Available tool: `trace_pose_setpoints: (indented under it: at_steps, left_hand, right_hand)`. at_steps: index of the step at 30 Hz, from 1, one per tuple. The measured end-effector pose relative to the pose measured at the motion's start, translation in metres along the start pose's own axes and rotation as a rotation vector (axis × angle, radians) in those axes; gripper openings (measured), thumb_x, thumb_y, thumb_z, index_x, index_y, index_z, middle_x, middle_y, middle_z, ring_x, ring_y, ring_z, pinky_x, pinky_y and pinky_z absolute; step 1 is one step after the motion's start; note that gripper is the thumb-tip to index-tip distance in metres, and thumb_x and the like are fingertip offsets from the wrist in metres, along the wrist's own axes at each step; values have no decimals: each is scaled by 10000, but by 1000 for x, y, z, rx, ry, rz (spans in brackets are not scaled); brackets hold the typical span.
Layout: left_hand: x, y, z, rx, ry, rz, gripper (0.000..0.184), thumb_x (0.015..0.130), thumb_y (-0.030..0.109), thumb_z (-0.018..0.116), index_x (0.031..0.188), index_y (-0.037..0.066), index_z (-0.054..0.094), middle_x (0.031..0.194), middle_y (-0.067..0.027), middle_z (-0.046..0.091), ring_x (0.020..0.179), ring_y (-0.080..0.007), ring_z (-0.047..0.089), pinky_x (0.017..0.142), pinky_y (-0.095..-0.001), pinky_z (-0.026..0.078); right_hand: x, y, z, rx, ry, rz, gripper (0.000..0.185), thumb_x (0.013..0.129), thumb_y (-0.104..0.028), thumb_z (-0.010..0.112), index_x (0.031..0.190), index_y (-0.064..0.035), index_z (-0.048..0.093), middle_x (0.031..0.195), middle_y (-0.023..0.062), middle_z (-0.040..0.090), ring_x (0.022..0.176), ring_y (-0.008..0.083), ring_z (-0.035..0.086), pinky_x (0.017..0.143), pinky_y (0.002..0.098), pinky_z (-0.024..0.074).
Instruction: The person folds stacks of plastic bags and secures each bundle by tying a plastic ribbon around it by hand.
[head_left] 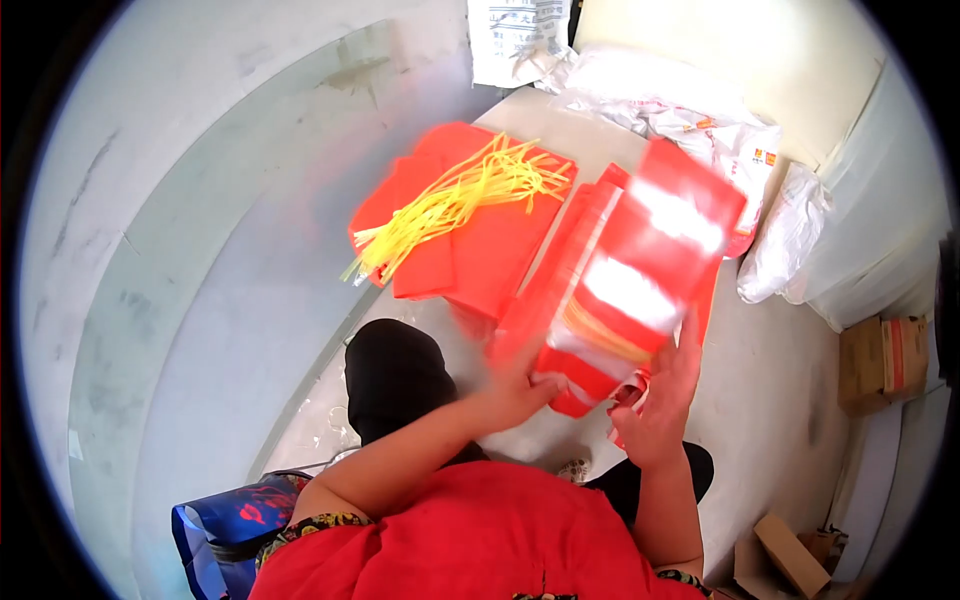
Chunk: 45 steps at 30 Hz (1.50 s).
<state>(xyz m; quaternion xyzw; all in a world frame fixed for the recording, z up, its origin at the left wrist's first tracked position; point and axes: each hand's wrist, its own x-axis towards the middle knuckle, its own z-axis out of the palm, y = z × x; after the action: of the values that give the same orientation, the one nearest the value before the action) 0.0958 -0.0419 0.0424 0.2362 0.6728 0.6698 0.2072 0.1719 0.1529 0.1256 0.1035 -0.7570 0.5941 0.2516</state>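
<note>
A glossy red plastic bundle [660, 240] with bright white glare and a yellow-orange band across its lower part is tilted in front of me, blurred by motion. My left hand [515, 395] grips its lower left corner, thumb on top. At its lower right edge is my right hand [660, 410], the fingers stretched up along the side and the thumb bent near a crumpled red-and-white piece [630, 390]. Left of the bundle lies a stack of flat red sheets [500, 250], topped by a loose bunch of yellow strips [460, 200].
White plastic sacks [720, 130] lie at the table's far end, and another white bag [785, 235] hangs over its right side. Cardboard boxes [880, 360] stand at right. A blue bag [235, 525] is at my lower left. A pale wall [280, 250] curves along the left.
</note>
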Motion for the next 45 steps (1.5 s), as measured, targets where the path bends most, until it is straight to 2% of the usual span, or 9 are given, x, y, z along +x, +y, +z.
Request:
trace_pose_setpoints:
  at_steps: [1, 4, 5, 8, 18, 25, 32, 36, 45]
  left_hand:
    - [8, 16, -15, 8, 48, 29, 625, 955, 36, 670, 1514, 50, 392, 1132, -47, 654, 925, -114, 663, 774, -287, 563]
    - [28, 67, -62, -105, 197, 96, 536, 963, -21, 639, 1446, 62, 423, 1149, -47, 650, 924, -104, 661, 753, -273, 570]
    - [34, 78, -83, -122, 226, -92, 532, 962, -39, 621, 1449, 60, 429, 1169, -25, 630, 943, -95, 645, 761, -264, 562]
    - [63, 62, -132, -166, 398, 240, 656, 964, -41, 602, 1557, 76, 349, 1229, -46, 618, 931, -96, 630, 757, -260, 545]
    - [62, -60, -209, 150, 696, -450, 743, 922, 187, 701, 1566, 71, 349, 936, -109, 704, 830, -166, 660, 728, -304, 553]
    - [32, -94, -223, 471, 928, -176, 575, 932, 212, 703, 1452, 61, 510, 804, -72, 632, 773, -189, 627, 763, -358, 516]
    - [13, -132, -225, 510, 799, 67, 330, 1026, 222, 603, 1250, -15, 651, 1178, -163, 703, 1102, -275, 643, 992, -394, 492]
    - [34, -160, -266, 741, 720, -101, 446, 1024, 310, 628, 1339, -6, 628, 1144, -217, 726, 1000, -297, 689, 871, -403, 537]
    - [45, -129, -226, 803, 847, -54, 455, 1041, 307, 585, 1404, 32, 577, 1115, -182, 719, 969, -320, 689, 866, -406, 530]
  right_hand:
    - [8, 5, 1, -156, 1, -176, 1141, 869, -494, 807, 1625, 38, 139, 1667, 236, 242, 1461, 351, 418, 1143, 470, 411]
    - [2, 23, 1, -138, -157, -40, 1080, 896, -492, 783, 1620, 34, 180, 1655, 228, 285, 1460, 353, 426, 1153, 465, 396]
    - [-8, 28, 8, -81, -156, 77, 968, 930, -433, 756, 1611, 18, 236, 1614, 201, 374, 1440, 341, 454, 1148, 457, 402]
    - [-19, 24, 3, -176, -346, 345, 947, 813, -49, 660, 1645, -84, 210, 1458, 125, 563, 1322, 246, 562, 1024, 378, 476]
    - [-74, 73, -34, 112, -77, 691, 661, 938, 26, 573, 1562, -46, 365, 1404, 132, 588, 1181, 194, 640, 984, 336, 501]
    - [-104, 98, -92, -33, 276, 622, 456, 978, 12, 569, 1431, 2, 526, 1354, 100, 623, 1058, 156, 657, 997, 307, 500]
    - [-222, 155, -191, -1216, 333, 609, 333, 927, -207, 703, 1220, -49, 682, 1227, 196, 684, 1132, 369, 663, 1005, 462, 530]
    - [-223, 144, -186, -1162, 319, 563, 219, 911, -270, 648, 925, -55, 685, 1018, 189, 695, 1025, 396, 639, 922, 511, 507]
    - [-234, 141, -199, -1015, 375, 593, 167, 926, -228, 641, 955, -79, 712, 959, 167, 699, 989, 399, 632, 888, 507, 508]
